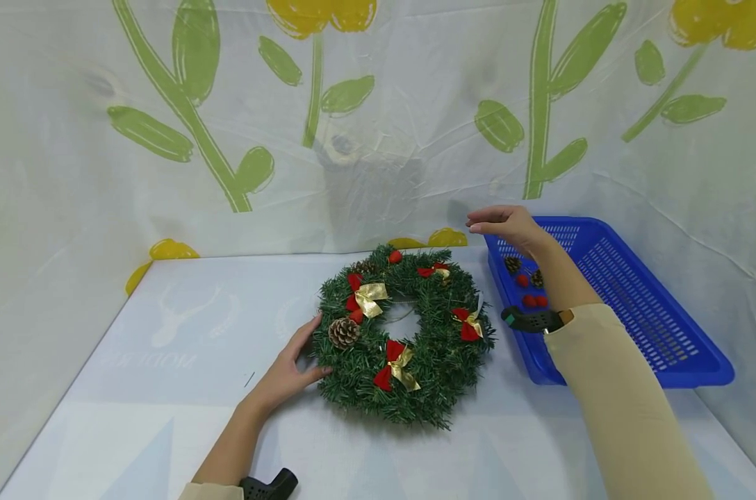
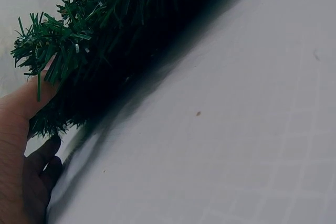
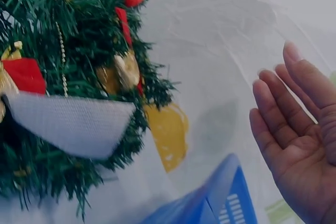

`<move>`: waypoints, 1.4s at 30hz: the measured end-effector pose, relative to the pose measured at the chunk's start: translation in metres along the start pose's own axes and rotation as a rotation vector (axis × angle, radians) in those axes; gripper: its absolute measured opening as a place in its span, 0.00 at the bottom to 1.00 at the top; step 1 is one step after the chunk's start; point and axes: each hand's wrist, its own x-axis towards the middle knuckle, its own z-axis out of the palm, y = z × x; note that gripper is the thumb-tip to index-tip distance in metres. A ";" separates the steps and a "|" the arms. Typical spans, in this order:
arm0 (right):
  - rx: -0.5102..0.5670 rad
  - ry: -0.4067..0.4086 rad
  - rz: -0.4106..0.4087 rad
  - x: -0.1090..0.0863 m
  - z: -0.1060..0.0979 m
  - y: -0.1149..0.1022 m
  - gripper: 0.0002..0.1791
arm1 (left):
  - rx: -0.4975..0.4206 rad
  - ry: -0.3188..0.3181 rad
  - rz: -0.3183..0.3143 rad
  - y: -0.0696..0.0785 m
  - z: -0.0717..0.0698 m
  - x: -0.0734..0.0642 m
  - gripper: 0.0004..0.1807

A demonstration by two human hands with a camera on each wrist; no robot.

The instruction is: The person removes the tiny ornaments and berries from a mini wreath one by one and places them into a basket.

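A green Christmas wreath (image 1: 451, 368) lies on the table, decorated with several red-and-gold bows (image 1: 390, 367), pinecones (image 1: 343, 333) and red berries (image 1: 395, 257). My left hand (image 1: 290, 375) holds the wreath's left edge between thumb and fingers; the left wrist view shows the hand (image 2: 23, 135) against the needles, some fingertips hidden. My right hand (image 1: 509, 226) is raised beyond the wreath, by the blue basket's near-left corner, holding nothing. In the right wrist view the hand's (image 3: 302, 124) palm shows, fingers relaxed and apart from the wreath. A whitish strip (image 3: 73, 121) stands out from a bow there.
The blue plastic basket (image 1: 672, 326) stands right of the wreath, partly behind my right forearm. Inside it lie pinecones (image 1: 512, 264) and red berries (image 1: 529, 301). A white cloth wall (image 1: 390, 201) with printed flowers closes off the table's back and sides.
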 end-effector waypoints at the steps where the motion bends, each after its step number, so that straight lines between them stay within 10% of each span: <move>1: 0.004 -0.004 -0.003 0.002 0.002 0.000 0.18 | -0.001 -0.001 0.001 0.000 0.000 0.000 0.50; 24: 0.092 -0.104 -0.018 0.030 0.063 0.003 0.19 | 0.012 -0.001 0.010 0.001 0.001 0.000 0.50; 42: -0.046 -0.157 -0.019 0.044 0.115 0.004 0.26 | 0.017 -0.001 -0.003 0.001 0.000 0.000 0.50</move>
